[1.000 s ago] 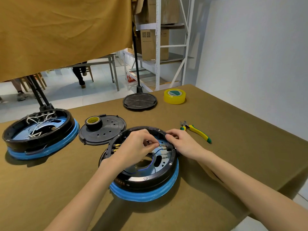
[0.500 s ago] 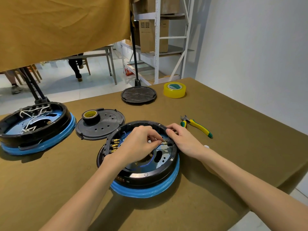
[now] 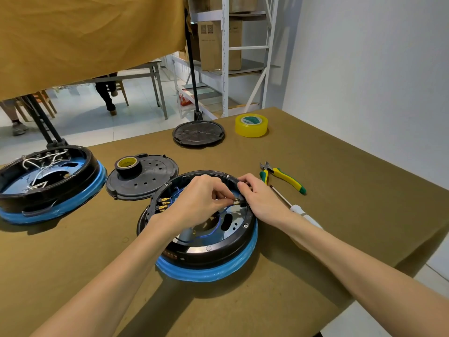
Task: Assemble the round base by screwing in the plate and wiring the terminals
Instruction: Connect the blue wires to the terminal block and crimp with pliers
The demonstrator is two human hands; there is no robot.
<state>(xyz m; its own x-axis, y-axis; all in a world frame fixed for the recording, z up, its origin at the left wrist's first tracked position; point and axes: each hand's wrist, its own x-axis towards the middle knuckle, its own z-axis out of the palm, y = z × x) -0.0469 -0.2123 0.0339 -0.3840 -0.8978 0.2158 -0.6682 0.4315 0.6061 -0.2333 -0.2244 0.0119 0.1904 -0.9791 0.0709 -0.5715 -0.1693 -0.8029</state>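
A round black base [image 3: 209,251] with a blue band lies open side up in front of me. Inside it a blue wire [image 3: 206,235] loops over the metal plate, and brass terminals [image 3: 163,204] line the left inner wall. My left hand [image 3: 199,200] reaches into the base and pinches a brass connector [image 3: 236,202] at the right inner wall. My right hand [image 3: 260,198] grips the rim there, its fingertips at the same terminal. Which fingers touch the connector is partly hidden.
A second base [image 3: 48,186] with white wires sits far left. A black cover plate [image 3: 150,178] carries a black tape roll [image 3: 128,165]. Yellow-green pliers [image 3: 283,177] and a screwdriver [image 3: 295,209] lie right of the base. Another black disc [image 3: 198,133] and yellow tape [image 3: 251,125] sit farther back.
The view has tilted so the table sits lower and closer. Both hands stay at the right inner wall of the base; the left hand's fingertips have edged closer to the terminal.
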